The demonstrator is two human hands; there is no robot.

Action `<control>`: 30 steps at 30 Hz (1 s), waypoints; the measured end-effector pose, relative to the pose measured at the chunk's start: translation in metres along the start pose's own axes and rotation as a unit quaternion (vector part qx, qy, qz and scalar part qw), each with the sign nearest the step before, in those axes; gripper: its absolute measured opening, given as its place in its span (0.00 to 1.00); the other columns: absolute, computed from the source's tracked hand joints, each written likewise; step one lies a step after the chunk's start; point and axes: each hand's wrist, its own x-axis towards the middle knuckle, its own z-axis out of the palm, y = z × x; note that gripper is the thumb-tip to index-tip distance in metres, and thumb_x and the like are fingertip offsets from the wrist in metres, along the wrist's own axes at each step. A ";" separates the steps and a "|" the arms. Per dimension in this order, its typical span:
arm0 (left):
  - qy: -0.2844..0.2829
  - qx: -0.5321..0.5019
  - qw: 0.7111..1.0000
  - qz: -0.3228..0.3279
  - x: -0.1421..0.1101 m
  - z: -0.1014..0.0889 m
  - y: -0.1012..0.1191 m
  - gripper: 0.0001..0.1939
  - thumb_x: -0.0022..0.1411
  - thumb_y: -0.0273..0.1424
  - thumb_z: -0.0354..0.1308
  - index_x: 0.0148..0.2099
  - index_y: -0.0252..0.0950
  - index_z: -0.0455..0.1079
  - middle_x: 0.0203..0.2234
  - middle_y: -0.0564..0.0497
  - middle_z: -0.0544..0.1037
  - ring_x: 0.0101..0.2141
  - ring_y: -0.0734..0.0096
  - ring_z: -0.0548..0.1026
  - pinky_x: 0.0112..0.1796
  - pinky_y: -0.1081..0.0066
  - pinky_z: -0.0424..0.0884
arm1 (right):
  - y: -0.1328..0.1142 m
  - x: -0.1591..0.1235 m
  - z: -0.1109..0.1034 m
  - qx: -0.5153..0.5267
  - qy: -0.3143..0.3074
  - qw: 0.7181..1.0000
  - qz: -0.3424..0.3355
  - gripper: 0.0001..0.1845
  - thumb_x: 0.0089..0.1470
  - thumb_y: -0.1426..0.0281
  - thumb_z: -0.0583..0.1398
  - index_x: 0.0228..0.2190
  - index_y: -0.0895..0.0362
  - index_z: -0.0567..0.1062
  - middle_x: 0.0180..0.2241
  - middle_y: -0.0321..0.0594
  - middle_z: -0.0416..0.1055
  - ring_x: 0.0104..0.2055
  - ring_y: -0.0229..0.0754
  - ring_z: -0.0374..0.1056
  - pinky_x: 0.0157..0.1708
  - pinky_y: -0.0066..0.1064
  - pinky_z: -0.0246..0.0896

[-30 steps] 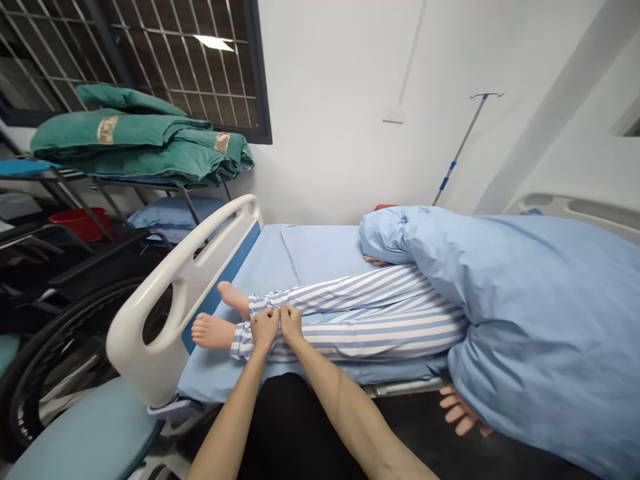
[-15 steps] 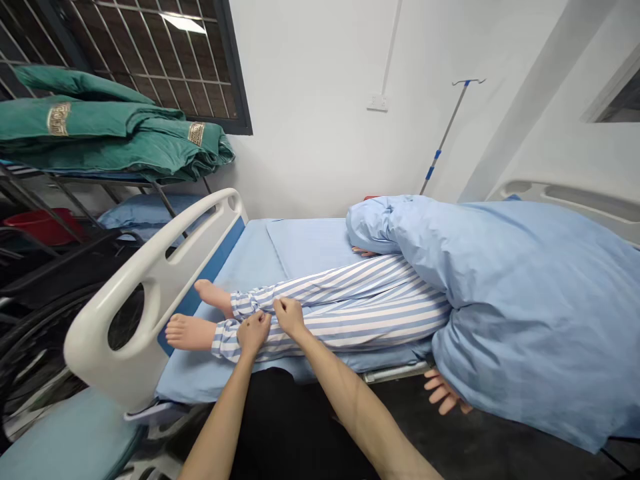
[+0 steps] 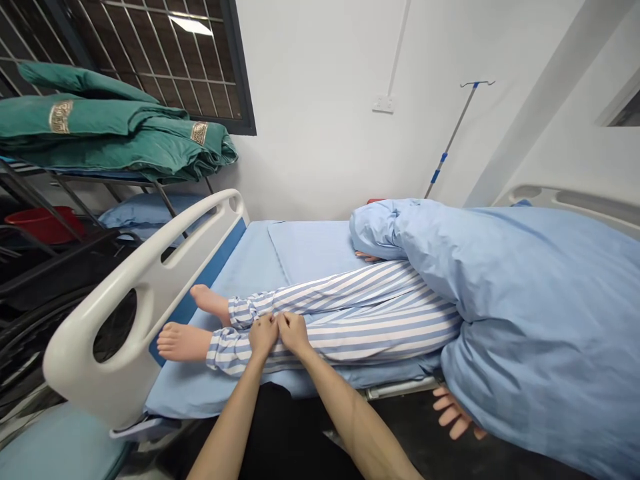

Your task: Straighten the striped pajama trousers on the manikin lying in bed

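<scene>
A life-size manikin in blue-and-white striped pajama trousers (image 3: pixel 365 333) lies on the bed, its bare feet (image 3: pixel 185 341) near the footboard. My left hand (image 3: pixel 263 333) is closed on the cloth of the near trouser leg, around the shin. Right beside it, my right hand (image 3: pixel 293 331) is closed too, knuckles up, on the same leg. The fingertips of both hands are mostly hidden in the fabric. A light blue quilt (image 3: pixel 525 293) covers the manikin's upper body, folded back from the legs. One manikin hand (image 3: pixel 454 412) pokes out below the quilt at the bed's near side.
The white footboard (image 3: pixel 117 320) rises at the left, with a wheelchair (image 3: pixel 45 280) beyond it. Green folded bedding (image 3: pixel 125 133) is piled on another bed. An IV pole (image 3: pixel 455 137) stands against the far wall. A pale blue stool seat (image 3: pixel 65 443) sits at lower left.
My two hands have come closer together, now nearly touching on the near trouser leg; the right has come off the gap between the legs. The view has shifted slightly.
</scene>
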 end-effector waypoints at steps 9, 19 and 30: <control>-0.049 0.109 0.993 0.012 -0.009 0.000 -0.004 0.16 0.68 0.31 0.44 0.38 0.36 0.74 0.40 0.43 0.80 0.42 0.61 0.75 0.37 0.70 0.64 | -0.001 -0.004 0.003 -0.017 0.002 1.000 -0.014 0.20 0.59 0.70 0.54 0.16 0.57 0.62 0.18 0.33 0.63 0.24 0.34 0.58 0.27 0.29 0.40; -0.044 0.098 0.994 0.008 -0.010 0.006 -0.007 0.16 0.68 0.31 0.44 0.41 0.36 0.74 0.40 0.40 0.80 0.43 0.57 0.76 0.38 0.68 0.63 | 0.004 -0.006 0.006 -0.012 0.011 0.999 -0.028 0.21 0.60 0.67 0.52 0.16 0.55 0.57 0.16 0.32 0.59 0.23 0.35 0.55 0.27 0.29 0.41; -0.036 -0.055 0.996 0.056 -0.052 -0.034 -0.007 0.13 0.63 0.35 0.48 0.27 0.38 0.62 0.23 0.52 0.71 0.29 0.70 0.68 0.35 0.72 0.62 | -0.010 -0.060 -0.036 0.068 -0.074 0.993 -0.057 0.21 0.60 0.60 0.48 0.18 0.53 0.56 0.17 0.32 0.56 0.23 0.37 0.55 0.28 0.30 0.49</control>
